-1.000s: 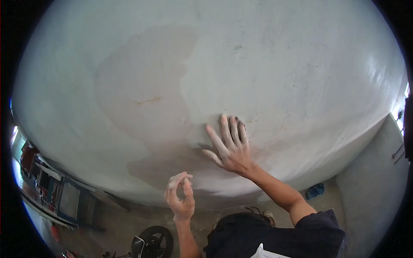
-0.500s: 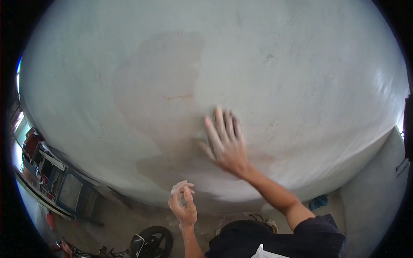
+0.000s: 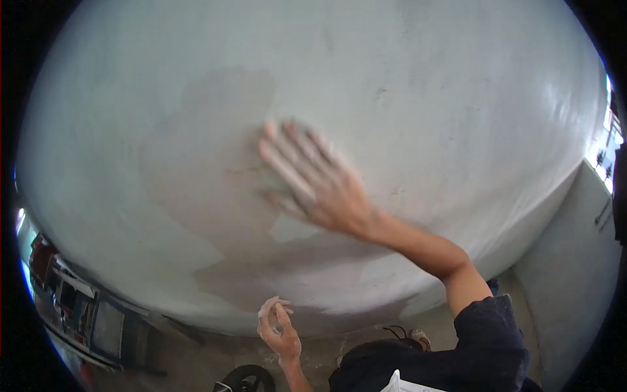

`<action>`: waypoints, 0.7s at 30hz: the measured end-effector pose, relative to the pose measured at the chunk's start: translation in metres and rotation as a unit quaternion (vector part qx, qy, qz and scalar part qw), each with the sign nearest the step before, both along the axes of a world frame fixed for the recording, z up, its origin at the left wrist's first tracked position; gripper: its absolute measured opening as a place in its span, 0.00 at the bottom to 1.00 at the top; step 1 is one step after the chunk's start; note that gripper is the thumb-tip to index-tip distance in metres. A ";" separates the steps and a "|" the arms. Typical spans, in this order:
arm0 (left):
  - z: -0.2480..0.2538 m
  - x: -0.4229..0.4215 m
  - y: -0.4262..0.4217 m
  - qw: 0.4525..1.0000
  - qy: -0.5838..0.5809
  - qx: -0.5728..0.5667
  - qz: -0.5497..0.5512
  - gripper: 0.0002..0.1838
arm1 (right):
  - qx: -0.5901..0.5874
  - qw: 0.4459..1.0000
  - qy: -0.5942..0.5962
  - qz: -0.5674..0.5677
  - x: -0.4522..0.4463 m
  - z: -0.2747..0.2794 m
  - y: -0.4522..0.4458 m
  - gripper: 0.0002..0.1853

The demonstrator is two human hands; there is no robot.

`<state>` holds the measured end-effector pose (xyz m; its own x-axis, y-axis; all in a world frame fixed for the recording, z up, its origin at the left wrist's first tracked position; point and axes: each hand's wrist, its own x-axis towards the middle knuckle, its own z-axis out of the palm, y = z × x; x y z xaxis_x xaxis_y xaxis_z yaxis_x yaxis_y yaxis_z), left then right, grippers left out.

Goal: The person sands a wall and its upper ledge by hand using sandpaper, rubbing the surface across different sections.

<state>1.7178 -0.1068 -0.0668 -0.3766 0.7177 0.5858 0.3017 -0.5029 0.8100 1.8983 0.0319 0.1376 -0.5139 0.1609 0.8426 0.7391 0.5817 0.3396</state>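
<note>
A pale grey-green wall point(image 3: 418, 117) fills most of the view, with a darker patch point(image 3: 189, 163) left of centre and a thin orange-brown mark by the fingertips. Against the wall's middle, my right hand point(image 3: 317, 179) lies flat with fingers stretched up and left, slightly blurred, its fingers coated in whitish dust. Lower down, my left hand point(image 3: 279, 328) is raised in front of the wall's base, fingers curled toward the thumb with a gap between; it is dusty too, and nothing shows in it.
At the lower left stand dark furniture or shelving point(image 3: 108, 323) and part of a black wheel point(image 3: 248, 379). A side wall point(image 3: 565, 261) rises at the right. A shoe point(image 3: 420, 338) shows on the floor below, and a bit of blue material point(image 3: 493, 286) lies behind my right arm.
My right hand has moved up and left across the wall, over the edge of the darker patch. My left hand sits slightly lower in view, its fingers still curled. The view has shifted somewhat.
</note>
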 end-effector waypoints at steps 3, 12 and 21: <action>0.007 0.003 -0.001 1.000 -0.010 -0.006 -0.011 0.11 | 0.041 0.994 0.088 -0.045 0.006 0.038 -0.006 0.43; -0.010 -0.008 -0.004 0.997 -0.037 -0.060 -0.034 0.13 | -0.041 0.999 0.015 -0.015 0.050 -0.037 -0.019 0.41; -0.015 0.022 0.005 0.990 -0.039 -0.115 -0.078 0.16 | 0.016 0.962 0.254 -0.099 0.116 -0.098 -0.030 0.48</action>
<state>1.7393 -0.1022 -0.0815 -0.2885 0.8813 0.3741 0.1662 -0.3387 0.9261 2.0146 0.0017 0.0395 0.0034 0.1832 0.9831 0.9100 0.4069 -0.0790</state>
